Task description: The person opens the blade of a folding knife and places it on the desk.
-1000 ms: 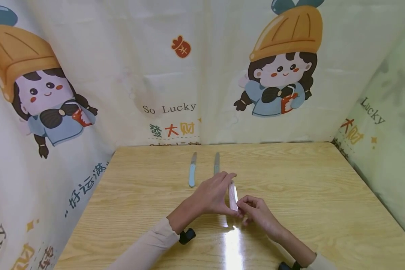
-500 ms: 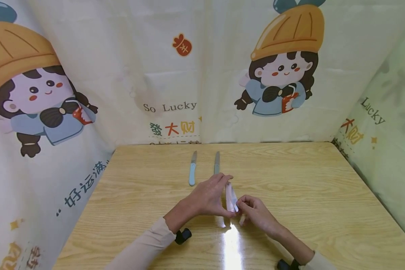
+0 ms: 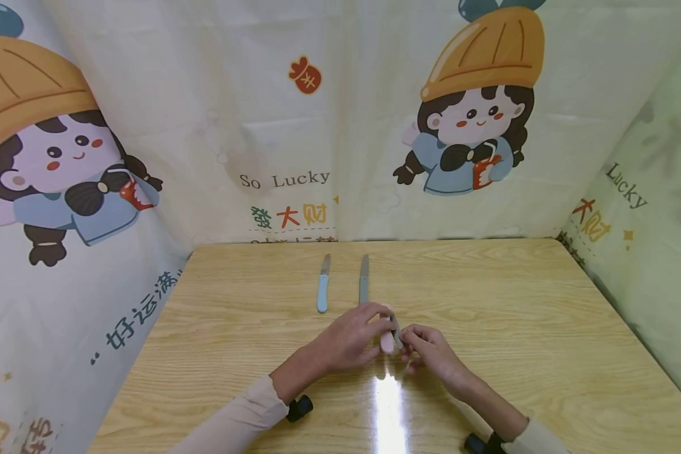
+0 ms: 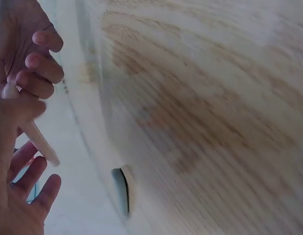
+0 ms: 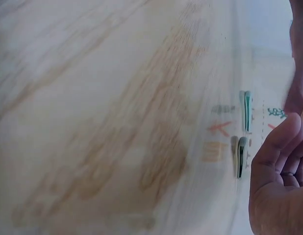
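My left hand (image 3: 349, 337) grips a folding knife with a pale pink handle (image 3: 386, 342), held up over the table. Its blade (image 3: 397, 334) stands out at a narrow angle on the right side of the handle. The thumb and forefinger of my right hand (image 3: 438, 362) pinch at the blade's lower end. In the left wrist view the pink handle (image 4: 41, 139) lies under the left thumb, and the right hand (image 4: 31, 54) curls close to its upper end; the blade is hidden there. Fingers of the right hand (image 5: 279, 181) fill the right wrist view's edge.
Beyond the hands, a light blue knife (image 3: 322, 293) and a grey-green knife (image 3: 364, 287) lie on the wooden table (image 3: 250, 353), blades pointing away. The grey-green one ends right by the left hand. A printed curtain (image 3: 369, 126) hangs behind the table.
The blade has swung out from the pink handle and turned at its pivot. The left fingers have shifted from the handle's two ends to round its side. The right hand has barely moved.
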{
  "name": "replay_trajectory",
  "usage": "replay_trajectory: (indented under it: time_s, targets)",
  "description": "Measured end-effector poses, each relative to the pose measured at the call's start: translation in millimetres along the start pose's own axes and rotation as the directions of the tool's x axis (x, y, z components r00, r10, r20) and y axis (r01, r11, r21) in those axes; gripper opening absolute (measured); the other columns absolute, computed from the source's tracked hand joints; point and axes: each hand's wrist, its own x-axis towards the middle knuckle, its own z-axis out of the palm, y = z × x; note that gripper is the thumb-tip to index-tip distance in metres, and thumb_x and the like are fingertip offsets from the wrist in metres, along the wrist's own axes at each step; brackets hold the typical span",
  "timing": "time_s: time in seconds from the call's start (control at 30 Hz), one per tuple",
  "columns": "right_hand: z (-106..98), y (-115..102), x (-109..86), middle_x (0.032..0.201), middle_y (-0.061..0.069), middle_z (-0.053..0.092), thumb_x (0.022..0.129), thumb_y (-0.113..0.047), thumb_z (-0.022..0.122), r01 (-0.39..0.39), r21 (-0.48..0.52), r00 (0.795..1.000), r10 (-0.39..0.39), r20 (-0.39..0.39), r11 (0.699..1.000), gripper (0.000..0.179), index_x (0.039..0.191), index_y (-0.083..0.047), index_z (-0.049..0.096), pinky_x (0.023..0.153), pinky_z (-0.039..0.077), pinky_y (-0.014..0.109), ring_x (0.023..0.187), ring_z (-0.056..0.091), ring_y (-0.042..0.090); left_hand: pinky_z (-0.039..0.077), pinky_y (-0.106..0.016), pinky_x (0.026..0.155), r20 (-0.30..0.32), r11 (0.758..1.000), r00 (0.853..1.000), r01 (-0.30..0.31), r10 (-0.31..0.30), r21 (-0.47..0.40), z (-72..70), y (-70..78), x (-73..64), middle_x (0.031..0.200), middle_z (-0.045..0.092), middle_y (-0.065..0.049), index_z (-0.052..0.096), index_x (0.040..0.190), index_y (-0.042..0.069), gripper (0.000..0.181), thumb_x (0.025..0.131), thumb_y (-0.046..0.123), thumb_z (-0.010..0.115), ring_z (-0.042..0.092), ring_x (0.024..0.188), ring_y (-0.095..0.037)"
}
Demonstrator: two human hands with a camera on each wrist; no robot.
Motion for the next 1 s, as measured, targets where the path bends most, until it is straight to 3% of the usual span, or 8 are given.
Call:
replay_trajectory:
  time_s: [0.13,0.27,0.4,0.53,0.63,0.77,0.87,1.0]
  targets:
    - [1.4,-0.4,1.8,0.089,0.011,0.058,0.108,-0.023,0.050,0.009,0.032,1.000,-0.009,-0.008,0.999,0.034,0.105,0.010,0.058,0.060,0.054,0.030,0.076,0.057,0.020,0.045,-0.024,0.099,-0.110,1.000,0.994,0.003,-0.004,-0.013,2.5,-2.1,0.8,0.121,0.062,-0.003,0.071,0.114,0.010,0.022,0.093,0.011,0.075,0.058,0.117,-0.017]
    - [0.9,1.0,3.4,0.090,0.011,0.058,0.109,-0.030,0.050,0.004,0.021,1.000,-0.004,0.006,1.000,0.041,0.105,0.010,0.057,0.063,0.054,0.030,0.075,0.057,0.019,0.048,-0.020,0.091,-0.150,0.999,0.988,0.036,-0.040,-0.028,2.8,-1.3,-1.4,0.113,0.065,0.002,0.073,0.111,0.013,0.015,0.096,0.014,0.073,0.061,0.107,-0.011]
    - [-0.4,3.6,4.1,0.094,0.014,0.061,0.110,-0.033,0.045,-0.003,0.015,0.999,0.002,0.035,1.000,0.044,0.105,0.009,0.058,0.067,0.056,0.033,0.077,0.059,0.019,0.050,-0.018,0.084,-0.130,0.995,0.987,0.084,-0.090,-0.056,4.1,1.2,-2.7,0.108,0.067,0.004,0.072,0.112,0.014,0.014,0.100,0.020,0.068,0.063,0.099,-0.007]
    - [-1.6,4.8,3.1,0.096,0.014,0.064,0.112,-0.032,0.040,0.010,0.027,0.999,-0.011,0.050,1.000,0.044,0.108,0.008,0.056,0.070,0.057,0.035,0.079,0.062,0.019,0.050,-0.018,0.079,-0.063,0.960,0.976,0.193,-0.210,-0.204,3.5,4.5,-3.5,0.104,0.068,0.004,0.069,0.119,0.013,0.020,0.103,0.023,0.065,0.063,0.093,-0.004]
    - [-1.3,5.2,2.0,0.097,0.015,0.065,0.112,-0.032,0.040,0.008,0.043,1.000,-0.010,0.030,0.999,0.042,0.112,0.008,0.055,0.070,0.057,0.036,0.079,0.062,0.019,0.051,-0.019,0.076,0.001,0.885,0.954,0.279,-0.300,-0.374,2.8,6.3,-3.3,0.102,0.069,0.004,0.065,0.127,0.010,0.026,0.103,0.021,0.063,0.062,0.092,-0.003]
    - [-0.3,5.9,1.9,0.098,0.017,0.065,0.111,-0.032,0.044,0.005,0.069,1.000,-0.004,-0.006,0.998,0.039,0.120,0.004,0.051,0.069,0.057,0.036,0.078,0.063,0.019,0.053,-0.024,0.076,0.088,0.717,0.920,0.356,-0.382,-0.600,3.7,7.6,-2.7,0.102,0.070,0.002,0.059,0.133,0.008,0.030,0.104,0.016,0.062,0.063,0.092,-0.005]
    - [0.3,6.4,2.6,0.094,0.015,0.063,0.110,-0.030,0.047,0.019,0.075,1.000,-0.019,0.002,0.997,0.039,0.120,0.007,0.051,0.066,0.056,0.033,0.075,0.061,0.018,0.052,-0.025,0.074,0.133,0.591,0.899,0.380,-0.417,-0.712,5.4,8.3,-2.8,0.099,0.071,0.002,0.055,0.134,0.006,0.032,0.103,0.012,0.063,0.066,0.089,-0.012]
    - [0.5,6.7,3.9,0.087,0.010,0.059,0.110,-0.027,0.049,0.048,0.045,0.998,-0.049,0.038,0.998,0.038,0.109,0.011,0.056,0.063,0.053,0.029,0.071,0.058,0.015,0.047,-0.023,0.065,0.177,0.487,0.887,0.390,-0.426,-0.782,7.3,9.3,-3.4,0.092,0.069,0.000,0.051,0.138,0.003,0.038,0.103,0.009,0.062,0.065,0.081,-0.027]
